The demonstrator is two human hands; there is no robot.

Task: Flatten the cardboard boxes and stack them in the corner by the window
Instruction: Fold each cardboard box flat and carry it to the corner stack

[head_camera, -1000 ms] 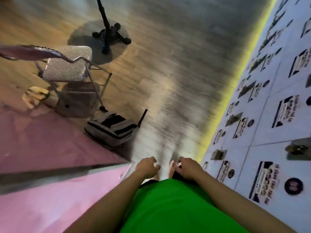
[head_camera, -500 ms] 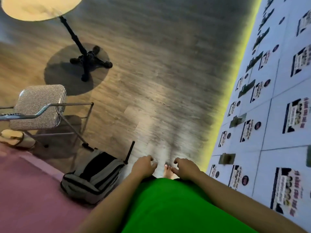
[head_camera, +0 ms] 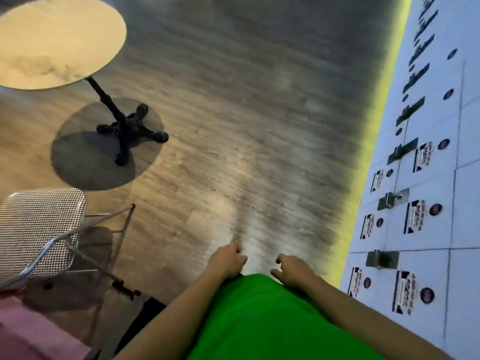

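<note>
Below the head camera, both hands are seen at the hem of a green shirt (head_camera: pixel 259 320). The left hand (head_camera: pixel 226 261) and the right hand (head_camera: pixel 293 271) are held with fingers loosely curled, and nothing is grasped by either. No cardboard box can be made out, so its place cannot be told. A wood-grain plank floor (head_camera: pixel 233 126) is spread ahead, blurred. At upper left a round pale counter (head_camera: pixel 57 40) is carried on a black post with a four-footed base (head_camera: pixel 127 128). A houndstooth-padded chair (head_camera: pixel 39 224) with a chrome tube frame is placed at left, beside a pink surface (head_camera: pixel 31 333). At right, white lockers (head_camera: pixel 428 190) with metal latches and printed stickers are lined up.
</note>
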